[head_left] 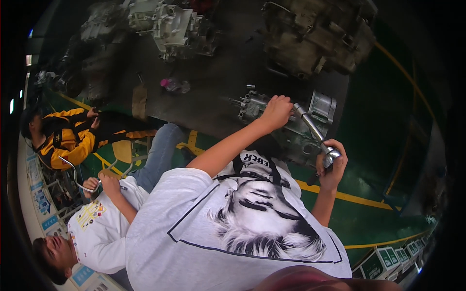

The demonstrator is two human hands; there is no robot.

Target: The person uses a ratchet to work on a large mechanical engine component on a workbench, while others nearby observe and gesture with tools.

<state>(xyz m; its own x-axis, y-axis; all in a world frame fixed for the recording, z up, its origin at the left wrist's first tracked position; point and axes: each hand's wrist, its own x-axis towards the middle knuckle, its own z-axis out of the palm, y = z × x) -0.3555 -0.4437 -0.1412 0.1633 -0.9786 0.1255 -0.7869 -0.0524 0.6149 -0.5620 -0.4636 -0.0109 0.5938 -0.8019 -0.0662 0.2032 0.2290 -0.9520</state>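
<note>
**A:** Who's far out to the left of the gearbox [321, 105]?

**B:** Two other people, well away from it. One wears a yellow-and-black jacket [68, 138]. The other, lower down, is in a white shirt [99, 230] with a hand [109, 183] raised by a bent metal rod [73, 170]. Neither is the wearer.

**A:** And closer in?

**B:** A pink bottle [172, 86] lies on the dark floor, up and to the left of the gearbox. Two more engine casings [170, 24] stand beyond it.

**A:** The wearer's left hand?

**B:** The left hand [276, 111] rests on top of the gearbox with its fingers curled into a fist. It presses right against the upper end of the ratchet wrench [313, 128]. I cannot tell whether those fingers wrap anything.

**A:** Where does the wrench sit?

**B:** Its head is on the gearbox's top face. The shiny shaft slants down and to the right, across the front of the casing.

**A:** The right hand?

**B:** The right hand [332, 167] is at the lower right of the gearbox. Its fingers are wrapped tight round the wrench's handle end.

**A:** Further right?

**B:** A yellow line [361, 199] runs over the green floor, below and to the right of the gearbox.
</note>
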